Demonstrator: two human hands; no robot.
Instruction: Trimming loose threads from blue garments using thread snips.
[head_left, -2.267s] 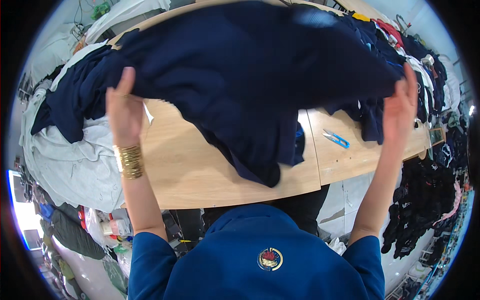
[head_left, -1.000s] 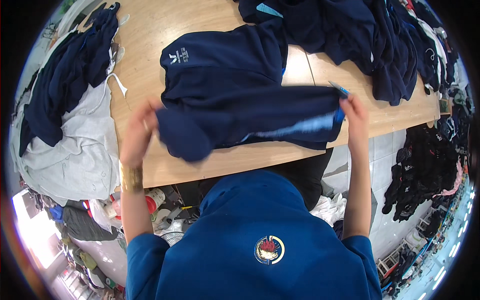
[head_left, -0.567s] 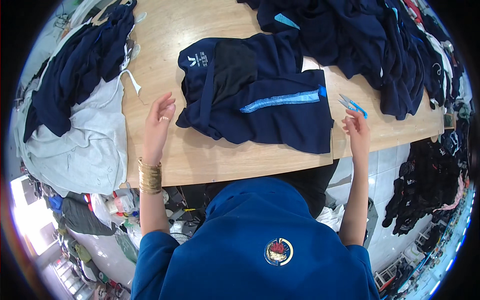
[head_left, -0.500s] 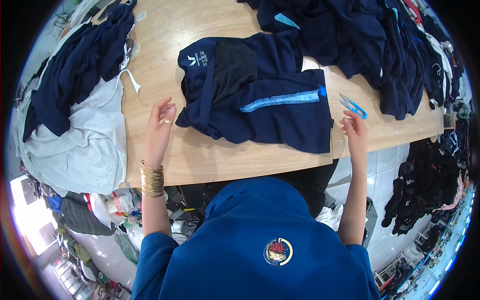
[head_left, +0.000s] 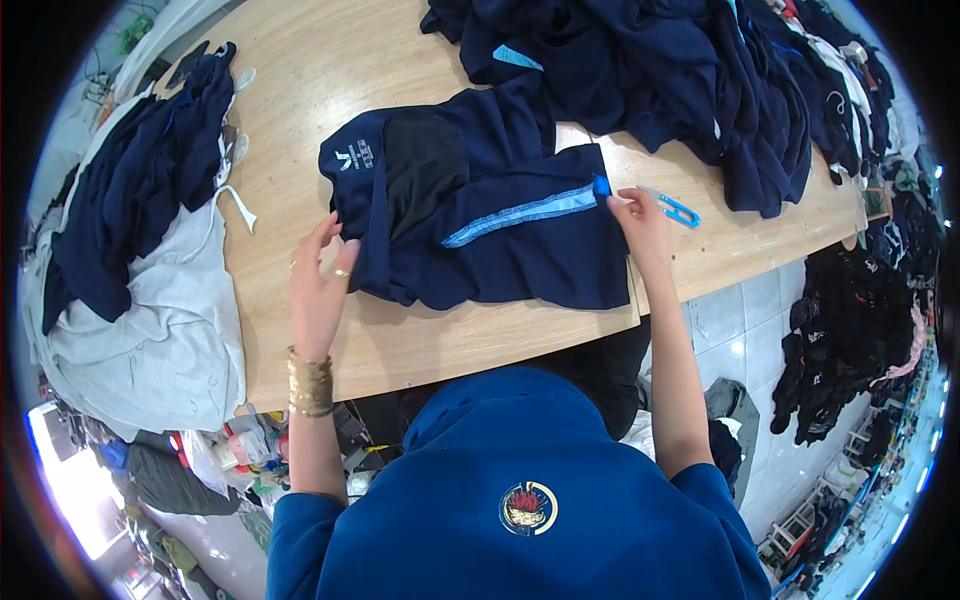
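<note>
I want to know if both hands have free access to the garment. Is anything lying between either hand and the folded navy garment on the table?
Nothing visible does. The left hand rests at the folded navy garment's left edge, and the right hand touches its right edge by the light blue stripe.

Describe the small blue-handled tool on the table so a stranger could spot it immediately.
Start at the long wooden table and find the navy garment laid flat at its near edge. Just past that garment's right end, beside the right hand, lie the small snips on bare wood. They are the only bright blue, hard object there; everything around them is dark cloth.
</note>
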